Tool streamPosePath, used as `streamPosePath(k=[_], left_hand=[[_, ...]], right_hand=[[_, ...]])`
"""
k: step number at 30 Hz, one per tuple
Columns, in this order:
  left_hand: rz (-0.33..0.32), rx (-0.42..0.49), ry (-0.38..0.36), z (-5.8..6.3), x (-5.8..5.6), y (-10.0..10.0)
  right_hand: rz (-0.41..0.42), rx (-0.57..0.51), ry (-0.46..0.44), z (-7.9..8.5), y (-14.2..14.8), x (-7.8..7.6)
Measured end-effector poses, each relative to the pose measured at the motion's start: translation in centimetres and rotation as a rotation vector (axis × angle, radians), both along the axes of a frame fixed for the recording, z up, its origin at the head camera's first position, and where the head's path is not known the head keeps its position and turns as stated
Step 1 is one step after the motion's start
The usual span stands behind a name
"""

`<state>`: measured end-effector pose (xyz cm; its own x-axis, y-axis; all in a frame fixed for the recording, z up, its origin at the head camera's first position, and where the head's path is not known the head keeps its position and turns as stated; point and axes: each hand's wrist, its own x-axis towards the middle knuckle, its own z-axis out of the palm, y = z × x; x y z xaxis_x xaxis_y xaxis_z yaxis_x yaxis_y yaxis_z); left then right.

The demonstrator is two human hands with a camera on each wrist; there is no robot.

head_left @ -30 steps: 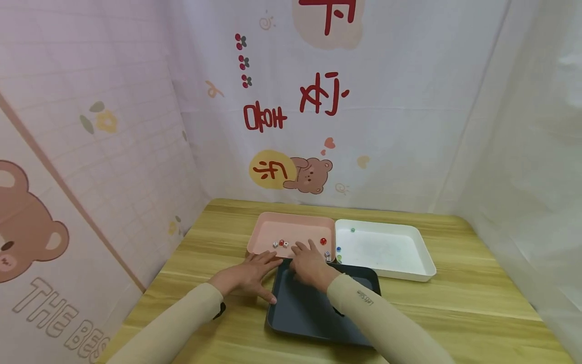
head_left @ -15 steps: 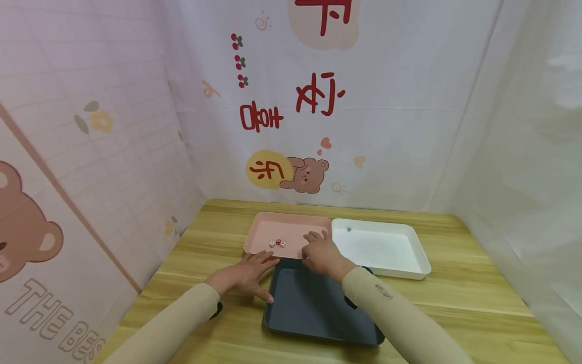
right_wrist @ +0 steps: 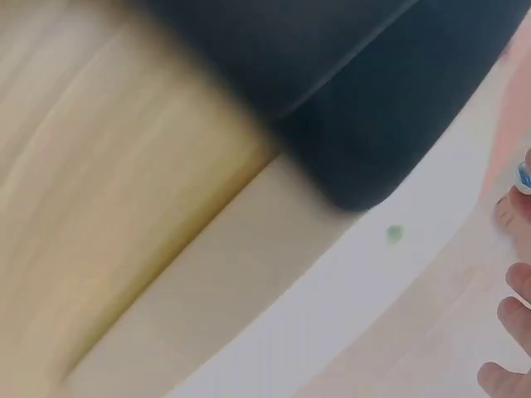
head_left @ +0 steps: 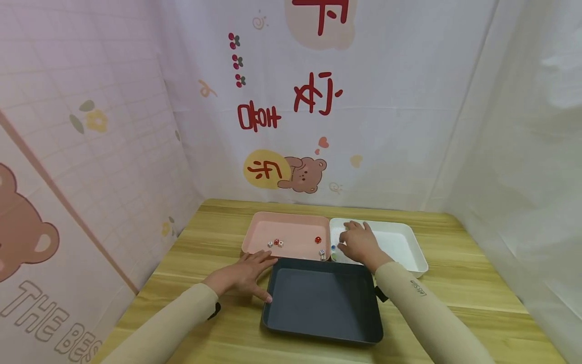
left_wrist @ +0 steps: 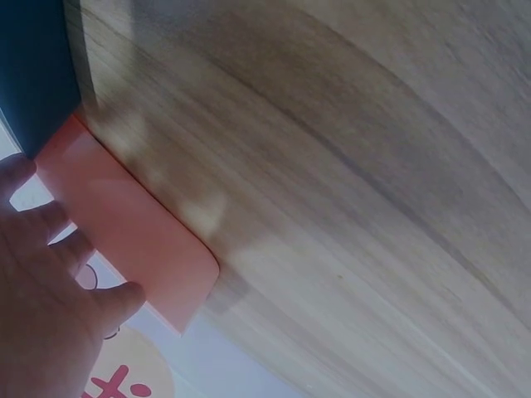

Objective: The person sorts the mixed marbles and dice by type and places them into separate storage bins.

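My left hand (head_left: 245, 275) is spread at the left side of the dark grey tray (head_left: 323, 301), its thumb at the rim and its fingers by the near edge of the pink tray (head_left: 291, 222). Over the left part of the white tray (head_left: 400, 242) is my right hand (head_left: 361, 245). In the right wrist view it pinches a clear marble (right_wrist: 523, 176) with a blue swirl at its fingertips. A blue marble (head_left: 333, 247) and a green marble (head_left: 334, 257) lie at the white tray's left end; a greenish marble (right_wrist: 395, 233) also lies there.
Several dice are in the pink tray: a red-and-white group (head_left: 276, 243) left of middle, a red die (head_left: 318, 240) and pale dice (head_left: 322, 255) at right. A printed curtain (head_left: 373, 151) hangs behind the wooden table (head_left: 218, 222).
From the dark tray, my right hand has moved right, past the pink tray's corner, to over the white tray, bringing the marble. My left hand stays by the dark tray.
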<state>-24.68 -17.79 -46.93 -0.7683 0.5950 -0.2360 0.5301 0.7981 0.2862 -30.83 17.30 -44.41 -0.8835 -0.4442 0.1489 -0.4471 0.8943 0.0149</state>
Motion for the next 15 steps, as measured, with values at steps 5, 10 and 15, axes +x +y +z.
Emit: streamPosePath(k=[5,10,15], left_hand=[[-0.006,-0.013,0.025,-0.1,-0.1,0.1],[-0.002,-0.014,0.033,0.1,0.0,0.2],[0.027,0.041,0.018,0.4,0.0,0.1]], right_hand=[[-0.076,-0.033,0.012,-0.8,3.4,-0.1],[-0.133,-0.071,0.047,-1.2,5.9,0.1],[-0.152,-0.09,0.07,-1.4,7.6,1.0]])
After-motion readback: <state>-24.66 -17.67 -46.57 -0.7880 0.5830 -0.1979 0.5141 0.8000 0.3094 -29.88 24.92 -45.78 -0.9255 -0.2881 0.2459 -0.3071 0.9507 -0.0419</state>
